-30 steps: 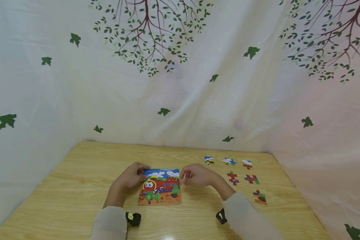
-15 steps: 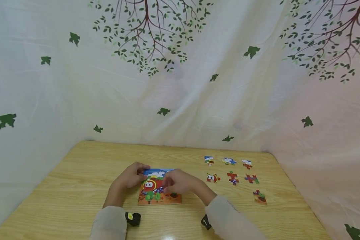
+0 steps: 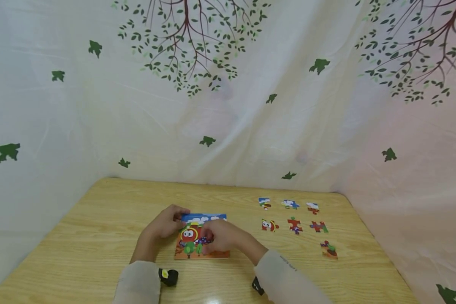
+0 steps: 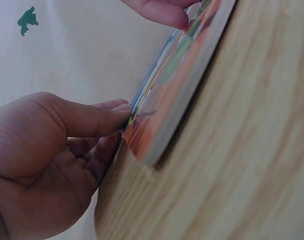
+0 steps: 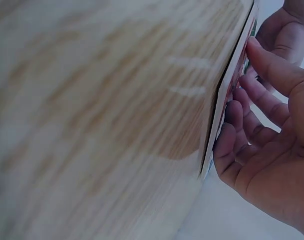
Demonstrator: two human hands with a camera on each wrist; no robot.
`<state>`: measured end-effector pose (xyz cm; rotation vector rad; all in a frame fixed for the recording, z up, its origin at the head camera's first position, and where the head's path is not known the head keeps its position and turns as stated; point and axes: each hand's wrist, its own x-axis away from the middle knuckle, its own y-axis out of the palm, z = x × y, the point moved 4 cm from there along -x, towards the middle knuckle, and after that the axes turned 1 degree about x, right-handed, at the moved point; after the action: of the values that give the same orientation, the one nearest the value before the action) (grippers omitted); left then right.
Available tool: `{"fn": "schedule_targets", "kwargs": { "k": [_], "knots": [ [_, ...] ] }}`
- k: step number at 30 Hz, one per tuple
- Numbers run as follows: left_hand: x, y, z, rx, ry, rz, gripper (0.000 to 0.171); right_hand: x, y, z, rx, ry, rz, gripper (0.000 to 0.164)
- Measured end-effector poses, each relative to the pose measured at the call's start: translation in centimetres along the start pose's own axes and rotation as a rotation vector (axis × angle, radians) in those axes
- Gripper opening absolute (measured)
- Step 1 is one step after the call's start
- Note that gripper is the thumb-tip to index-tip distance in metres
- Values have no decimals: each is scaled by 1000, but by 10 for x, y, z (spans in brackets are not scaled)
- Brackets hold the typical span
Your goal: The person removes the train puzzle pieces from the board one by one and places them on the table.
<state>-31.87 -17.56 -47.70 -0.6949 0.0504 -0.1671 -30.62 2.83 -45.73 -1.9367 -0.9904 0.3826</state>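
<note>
A square puzzle board (image 3: 180, 252) with a picture of a red train with eyes, trees and clouds lies on the table. My left hand (image 3: 168, 221) grips its far left edge; in the left wrist view, the thumb rests on the picture, with the other fingers bent at the edge. Over the right half of the board is my right hand (image 3: 222, 235), fingers bent and hiding part of the train. In the right wrist view, the thumb and fingertips of this hand (image 5: 271, 120) touch the board's face, and no loose piece shows between them.
Several loose jigsaw pieces lie in rows at the right: an eyes piece (image 3: 269, 225), a red piece (image 3: 295, 226), a cloud piece (image 3: 290, 204) and a bottom corner piece (image 3: 329, 249) among them. Behind the wooden table (image 3: 99, 228) hangs a leaf-patterned curtain (image 3: 232, 118).
My right hand has moved left from the board's right edge to over its picture, uncovering the eyes piece on the table. The left hand has kept its hold.
</note>
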Motion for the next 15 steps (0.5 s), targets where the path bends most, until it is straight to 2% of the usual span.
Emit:
{"fn": "schedule_targets", "kwargs": {
  "k": [8,15],
  "knots": [
    [-2,0,-2,-1,-29,2,33,2,3,-2,-37,-37,-10,24],
    [0,0,0,-7,-19,5,34,4,1,-5,-50,-61,-33,28]
  ]
}}
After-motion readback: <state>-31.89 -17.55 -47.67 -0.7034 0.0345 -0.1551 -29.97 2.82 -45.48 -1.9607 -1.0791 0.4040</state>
